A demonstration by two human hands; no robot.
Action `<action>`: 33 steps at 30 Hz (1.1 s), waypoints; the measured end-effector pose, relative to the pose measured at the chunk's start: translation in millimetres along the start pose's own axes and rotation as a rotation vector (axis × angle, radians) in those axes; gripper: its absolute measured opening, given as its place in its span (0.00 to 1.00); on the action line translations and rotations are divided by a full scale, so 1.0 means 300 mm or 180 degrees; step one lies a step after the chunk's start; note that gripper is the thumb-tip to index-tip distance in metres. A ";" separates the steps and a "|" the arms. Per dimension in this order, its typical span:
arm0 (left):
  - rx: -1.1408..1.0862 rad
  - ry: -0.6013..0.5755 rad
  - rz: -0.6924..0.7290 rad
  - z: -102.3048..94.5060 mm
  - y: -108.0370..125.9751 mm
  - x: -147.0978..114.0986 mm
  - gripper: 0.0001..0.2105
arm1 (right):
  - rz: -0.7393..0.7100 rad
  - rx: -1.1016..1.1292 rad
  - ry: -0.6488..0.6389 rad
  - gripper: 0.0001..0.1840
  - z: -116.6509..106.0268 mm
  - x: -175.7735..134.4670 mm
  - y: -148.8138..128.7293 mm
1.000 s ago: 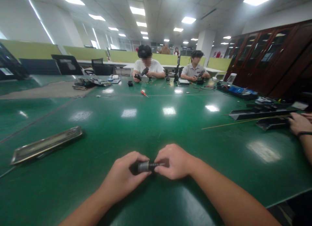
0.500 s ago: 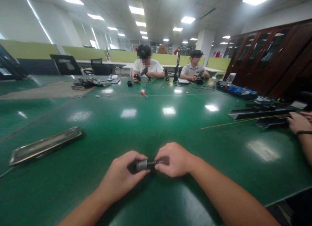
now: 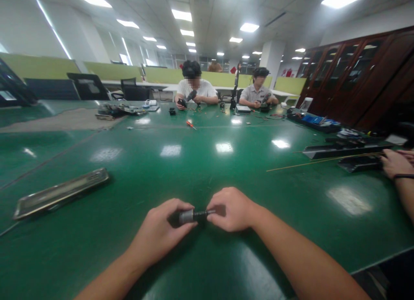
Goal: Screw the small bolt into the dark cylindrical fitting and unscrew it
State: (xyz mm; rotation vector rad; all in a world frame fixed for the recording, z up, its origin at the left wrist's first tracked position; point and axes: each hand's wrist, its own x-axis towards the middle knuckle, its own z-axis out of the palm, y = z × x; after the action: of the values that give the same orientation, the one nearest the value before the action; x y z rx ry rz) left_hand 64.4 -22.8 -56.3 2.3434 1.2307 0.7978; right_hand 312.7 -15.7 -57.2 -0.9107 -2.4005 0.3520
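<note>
A small cylindrical piece [image 3: 186, 216] lies level between my two hands, just above the green table [image 3: 181, 265] or touching it; I cannot tell which. Its left part is thick and grey, while the right part is narrower, black and seemingly ridged. The thumb and fingers of my left hand [image 3: 158, 228] close around the grey part. At the other end, my right hand [image 3: 231, 210] pinches the thin black part between thumb and forefinger. My palm side hides the very tip, and what kind of part it is stays unclear.
On the left lies a long framed metal bar [image 3: 61, 194]. Farther off is an orange screwdriver [image 3: 190, 124]. Black metal channels [image 3: 339, 150] and a thin yellow rod [image 3: 300, 165] lie right, beside another person's hand [image 3: 396, 164]. Two people sit opposite, holding dark tools.
My left hand has shifted very slightly left with the grey part, and my right hand slightly up. Both keep their grip.
</note>
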 end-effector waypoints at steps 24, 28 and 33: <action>0.0025 0.0077 -0.0117 -0.006 -0.021 0.001 0.11 | 0.0107 0.0020 0.0010 0.08 -0.016 -0.003 0.014; 0.0024 0.0074 -0.0117 -0.007 -0.023 0.002 0.11 | 0.0131 0.0009 0.0035 0.09 -0.017 -0.002 0.015; 0.0039 0.0077 -0.0131 -0.009 -0.028 0.005 0.12 | 0.0162 0.0061 0.0054 0.09 -0.019 -0.002 0.016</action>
State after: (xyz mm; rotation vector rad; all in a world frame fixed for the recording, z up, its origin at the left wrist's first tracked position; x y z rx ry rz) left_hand 58.0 -16.8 -58.4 2.3168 1.2932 0.8096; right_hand 319.0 -12.3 -54.9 -0.9637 -2.3580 0.3842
